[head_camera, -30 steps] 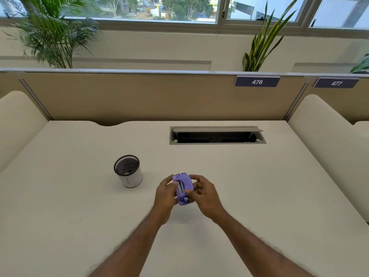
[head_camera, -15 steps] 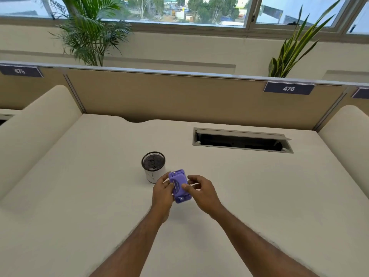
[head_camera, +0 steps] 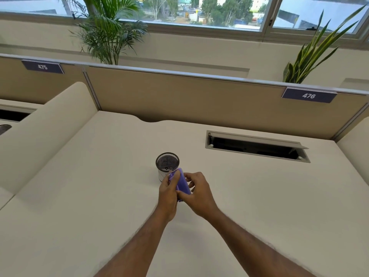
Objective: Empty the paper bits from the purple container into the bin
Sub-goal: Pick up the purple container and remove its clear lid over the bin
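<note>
A cream table fills most of the view, bounded along its far edge by a tan partition capped with a metal rail. Two dark number plates hang from that rail: "475" toward the far left corner and "476" toward the far right corner. Padded cream dividers stand along the left edge and the right edge of the table. Behind the partition, a palm and a stiff-leaved striped plant stand below a wide window. A rectangular cable hatch, its flap raised, is set into the table near the far edge, right of centre.

Two bare forearms enter from the near edge and converge at the middle of the table. The bin, a small upright cylinder with a dark mesh wall and a pale lower part, stands at the table's centre; its open mouth shows a few small specks inside, too small to identify. The purple container is held above the table just on the near side of the bin, tilted so that its upper end reaches over the bin's near rim. The left hand grips the container's left side, thumb and fingers closed against it. The right hand holds the right side and lower end, fingers curled and pressed onto the purple body. Whether the container is open, and whether any paper bits are in it, cannot be told.
</note>
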Demonstrator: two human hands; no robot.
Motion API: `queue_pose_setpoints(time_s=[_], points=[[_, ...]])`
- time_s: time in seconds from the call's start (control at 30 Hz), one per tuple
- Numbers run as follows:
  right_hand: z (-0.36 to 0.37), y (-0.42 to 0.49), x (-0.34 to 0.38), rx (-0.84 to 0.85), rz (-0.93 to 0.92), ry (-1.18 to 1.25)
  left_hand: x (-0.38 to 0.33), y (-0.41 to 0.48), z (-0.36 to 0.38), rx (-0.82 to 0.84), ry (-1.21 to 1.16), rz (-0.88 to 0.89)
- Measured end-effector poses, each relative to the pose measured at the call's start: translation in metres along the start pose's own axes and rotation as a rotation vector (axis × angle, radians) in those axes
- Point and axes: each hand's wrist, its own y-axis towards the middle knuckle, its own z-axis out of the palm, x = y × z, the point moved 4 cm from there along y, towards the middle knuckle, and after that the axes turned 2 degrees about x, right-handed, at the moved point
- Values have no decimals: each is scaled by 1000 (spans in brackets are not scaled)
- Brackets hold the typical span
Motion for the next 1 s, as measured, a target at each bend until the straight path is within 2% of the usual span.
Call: queue_pose_setpoints(time_s=[0.17, 0.33, 0.53, 1.0], points=[[4, -1, 9, 100, -106, 5, 1, 0, -4, -30, -126, -50], [6, -2, 17, 161, -234, -66, -2, -2, -16, 31, -417, -135], [7, -4, 28, 148, -398, -185, -9, 2, -27, 87, -455, -130], [22, 17, 48, 101, -578, -305, -24, 26, -36, 88, -661, -97]])
